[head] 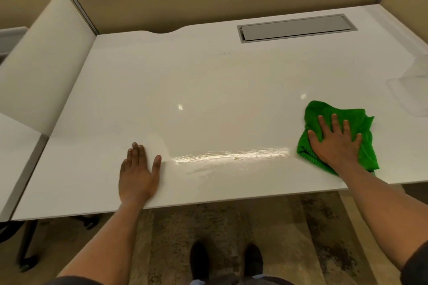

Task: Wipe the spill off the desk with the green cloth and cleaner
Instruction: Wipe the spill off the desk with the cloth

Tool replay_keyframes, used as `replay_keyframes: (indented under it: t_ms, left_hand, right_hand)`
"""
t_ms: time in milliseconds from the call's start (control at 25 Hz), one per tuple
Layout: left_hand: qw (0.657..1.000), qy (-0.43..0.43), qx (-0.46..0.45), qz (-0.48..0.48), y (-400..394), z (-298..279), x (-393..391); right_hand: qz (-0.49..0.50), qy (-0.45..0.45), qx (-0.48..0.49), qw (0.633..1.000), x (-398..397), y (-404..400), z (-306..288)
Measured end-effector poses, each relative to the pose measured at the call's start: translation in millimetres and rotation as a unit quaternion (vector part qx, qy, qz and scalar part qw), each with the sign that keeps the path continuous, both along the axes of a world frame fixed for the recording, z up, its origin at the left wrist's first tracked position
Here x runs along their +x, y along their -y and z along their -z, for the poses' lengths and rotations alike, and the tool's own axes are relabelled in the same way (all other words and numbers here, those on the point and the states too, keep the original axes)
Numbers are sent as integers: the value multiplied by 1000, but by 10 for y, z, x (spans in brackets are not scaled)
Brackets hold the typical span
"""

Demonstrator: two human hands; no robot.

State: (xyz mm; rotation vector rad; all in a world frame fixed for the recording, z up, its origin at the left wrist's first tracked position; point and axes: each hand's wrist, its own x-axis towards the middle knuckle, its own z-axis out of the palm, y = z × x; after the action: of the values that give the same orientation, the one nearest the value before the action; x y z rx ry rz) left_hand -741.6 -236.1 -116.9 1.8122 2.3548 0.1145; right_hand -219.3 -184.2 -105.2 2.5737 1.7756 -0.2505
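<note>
Your right hand (335, 143) pressing flat on soft, limp green cloth (361, 145); left hand (139, 173) resting open on counter (208, 81); wet streak (231, 155) looking slick, so keep pressing cloth's middle.

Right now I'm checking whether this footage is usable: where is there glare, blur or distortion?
Head view: a bright streak of glare lies on the wet desk between the left hand and the right hand on the green cloth; two small light spots sit farther back; wide-angle bending curves the desk edges; the corners look soft.
</note>
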Motion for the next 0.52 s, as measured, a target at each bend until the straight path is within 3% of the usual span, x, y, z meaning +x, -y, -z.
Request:
replay_keyframes:
  t_ms: [240, 520]
  left_hand:
    - [1000, 18, 10, 4, 20, -53, -15]
    - [999, 46, 13, 14, 28, -75, -14]
  right_hand:
    - [-44, -28, 59, 997, -1121, -9, 46]
    - [-208, -57, 50, 975, -2633, -13, -22]
